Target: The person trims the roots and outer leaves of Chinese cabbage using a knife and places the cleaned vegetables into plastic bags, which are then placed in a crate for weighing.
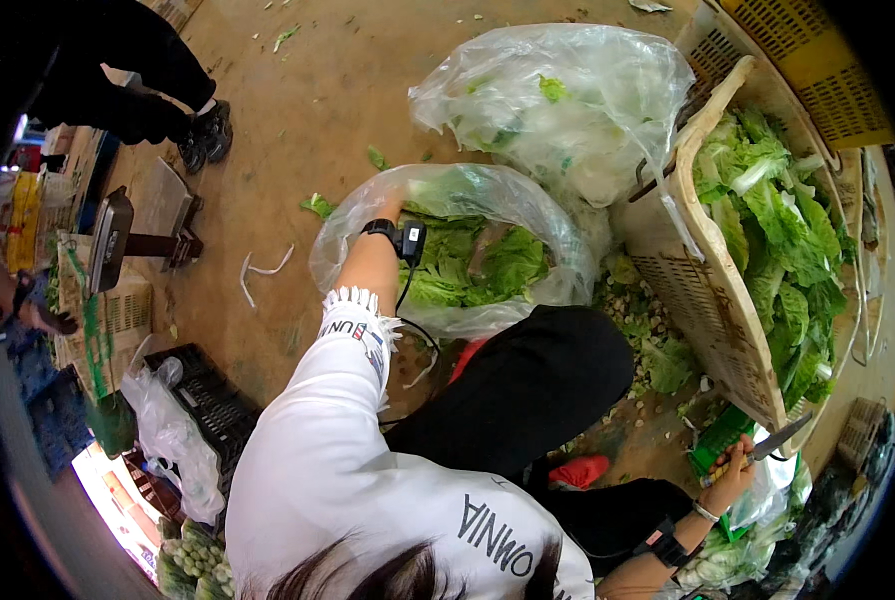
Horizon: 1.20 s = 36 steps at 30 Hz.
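Just in front of me, a clear plastic bag (328, 245) lies open on the floor with green leafy lettuce (443, 265) inside. My left hand (393, 207) reaches into it at the far left rim; plastic covers its fingers, so their grip is hidden. A brownish patch among the leaves is unclear. Low on the right, my right hand (733, 472) is closed round the handle of a knife (783, 437), its blade pointing up and right. Beyond the blade stands a tilted cream plastic crate (703, 270), heaped with loose lettuce (783, 240).
Another filled clear bag (568, 95) lies beyond the open one. Trimmings (658, 360) litter the floor beside the crate. A scale (113, 240) and black crate (203, 410) stand left. One person's shoes (206, 133) show far left; another person's hand (48, 318) is at the left edge.
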### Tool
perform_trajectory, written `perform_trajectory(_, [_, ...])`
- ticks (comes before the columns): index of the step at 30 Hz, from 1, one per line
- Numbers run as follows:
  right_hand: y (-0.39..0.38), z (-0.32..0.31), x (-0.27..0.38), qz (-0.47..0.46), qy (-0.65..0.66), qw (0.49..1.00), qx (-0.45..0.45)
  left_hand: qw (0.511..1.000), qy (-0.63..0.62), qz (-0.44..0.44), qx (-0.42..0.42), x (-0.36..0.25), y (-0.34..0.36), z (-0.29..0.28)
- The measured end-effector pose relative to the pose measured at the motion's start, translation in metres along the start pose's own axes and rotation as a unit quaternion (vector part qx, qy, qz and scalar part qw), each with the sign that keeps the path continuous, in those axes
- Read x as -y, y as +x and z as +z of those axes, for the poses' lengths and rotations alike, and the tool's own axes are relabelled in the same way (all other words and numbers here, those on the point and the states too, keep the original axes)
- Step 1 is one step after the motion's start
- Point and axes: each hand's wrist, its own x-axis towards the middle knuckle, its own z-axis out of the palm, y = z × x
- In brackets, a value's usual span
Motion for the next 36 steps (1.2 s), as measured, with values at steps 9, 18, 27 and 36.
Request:
perform_trajectory(9, [-0.009,-0.009,0.007,-0.010,-0.035,0.999,-0.004,0.935,-0.278,-0.142,-0.171,-0.084,-0.068,0.035])
perform_trajectory(18, [-0.036,-0.017,0.018,-0.031,0.020,0.999,0.031,0.876,-0.375,-0.222,-0.207,-0.149,-0.180,-0.007])
perform_trajectory(27, [-0.063,-0.035,0.046,-0.055,0.064,0.996,0.041,0.867,-0.374,0.327,0.037,-0.316,-0.267,-0.146])
perform_trajectory(36, [-0.107,-0.004,0.144,-0.215,0.091,0.958,0.165,0.760,-0.351,0.537,0.106,-0.496,-0.352,-0.113])
